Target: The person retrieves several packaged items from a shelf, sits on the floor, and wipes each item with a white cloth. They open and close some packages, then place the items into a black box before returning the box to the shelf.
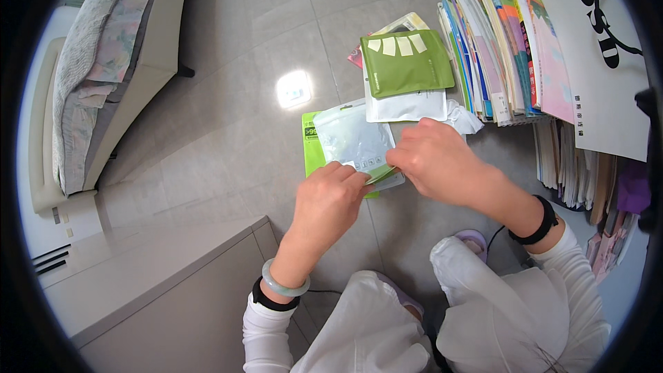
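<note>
My left hand (330, 197) and my right hand (434, 160) are close together above the grey floor. Fingers curled, they pinch the near edge of a pale, shiny plastic pouch (352, 131), where a green strip shows between them. A hang hole sits at the pouch's far end. Under it lies a bright green packet (313, 155), mostly covered. Just beyond my right hand, a darker green flat pouch (407, 65) with several pale patches rests on a white pouch (407, 108). My fingertips are partly hidden behind my knuckles.
Books and magazines (483, 48) stand in a row at the right, beside a large white paper bag (587, 48). A crumpled white piece (463, 117) lies near them. At the left are a bed (148, 62) and a low grey cabinet (173, 269).
</note>
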Tool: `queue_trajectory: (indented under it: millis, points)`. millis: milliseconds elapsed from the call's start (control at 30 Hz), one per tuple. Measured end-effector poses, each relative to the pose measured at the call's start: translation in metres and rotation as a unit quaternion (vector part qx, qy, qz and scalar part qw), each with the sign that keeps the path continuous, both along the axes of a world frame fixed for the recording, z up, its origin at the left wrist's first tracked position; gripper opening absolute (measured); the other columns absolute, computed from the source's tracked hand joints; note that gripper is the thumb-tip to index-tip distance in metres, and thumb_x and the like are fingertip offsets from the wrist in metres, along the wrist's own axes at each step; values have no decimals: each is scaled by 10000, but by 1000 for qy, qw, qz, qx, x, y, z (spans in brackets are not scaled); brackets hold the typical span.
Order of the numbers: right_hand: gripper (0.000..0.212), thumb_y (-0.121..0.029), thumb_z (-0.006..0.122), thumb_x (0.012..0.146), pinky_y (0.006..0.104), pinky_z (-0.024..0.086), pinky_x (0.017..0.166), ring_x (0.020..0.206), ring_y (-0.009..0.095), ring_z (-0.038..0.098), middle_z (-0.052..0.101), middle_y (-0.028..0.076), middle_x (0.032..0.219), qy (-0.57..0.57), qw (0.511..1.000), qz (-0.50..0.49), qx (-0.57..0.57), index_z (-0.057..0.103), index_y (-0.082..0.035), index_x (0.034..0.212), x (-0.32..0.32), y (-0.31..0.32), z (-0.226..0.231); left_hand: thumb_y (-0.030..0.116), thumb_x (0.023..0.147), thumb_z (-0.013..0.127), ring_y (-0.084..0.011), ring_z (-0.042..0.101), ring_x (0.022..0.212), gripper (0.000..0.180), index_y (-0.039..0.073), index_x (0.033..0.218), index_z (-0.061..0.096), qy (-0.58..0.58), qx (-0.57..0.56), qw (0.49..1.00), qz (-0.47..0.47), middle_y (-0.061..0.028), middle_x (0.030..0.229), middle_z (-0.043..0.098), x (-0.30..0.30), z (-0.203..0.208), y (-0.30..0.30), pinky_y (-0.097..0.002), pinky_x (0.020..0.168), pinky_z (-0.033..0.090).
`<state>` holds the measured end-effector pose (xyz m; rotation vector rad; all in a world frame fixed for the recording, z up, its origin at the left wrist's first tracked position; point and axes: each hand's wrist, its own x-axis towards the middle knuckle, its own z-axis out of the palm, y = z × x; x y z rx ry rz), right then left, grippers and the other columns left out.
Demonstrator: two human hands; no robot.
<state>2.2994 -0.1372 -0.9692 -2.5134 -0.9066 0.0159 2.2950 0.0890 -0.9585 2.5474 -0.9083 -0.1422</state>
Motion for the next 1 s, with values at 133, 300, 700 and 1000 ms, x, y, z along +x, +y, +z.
queue_trajectory:
  millis: [133,300,700,1000]
  points:
    - [124,-52,680,666,360,457,685,733,227,588,602,38,691,-13,1000,23,17,644,-84,781,-1,0,6,46,685,760,-259,593,673,148,73,805,677,-42,-51,998,2,-57,696,601,-3,-3,-7,-375,589,485]
    - [59,-91,638,641,352,464,672,715,220,590,581,30,632,-127,991,10,41,585,-84,668,3,6,6,-24,641,705,-262,596,696,216,73,831,669,-94,-67,993,5,-68,717,602,8,3,-2,-372,597,481]
    - [298,68,706,637,344,470,593,702,251,606,666,81,770,-162,966,-59,190,710,-31,918,25,-2,43,-4,657,725,-204,512,599,161,80,732,611,-240,-89,967,1,-25,645,546,45,41,8,-327,503,420]
    - [218,75,694,712,334,446,585,672,249,577,616,94,708,-26,970,-81,226,729,-31,899,19,4,36,59,728,777,-237,578,701,160,66,869,702,-113,-81,990,-13,-48,748,637,34,32,-5,-367,616,486]
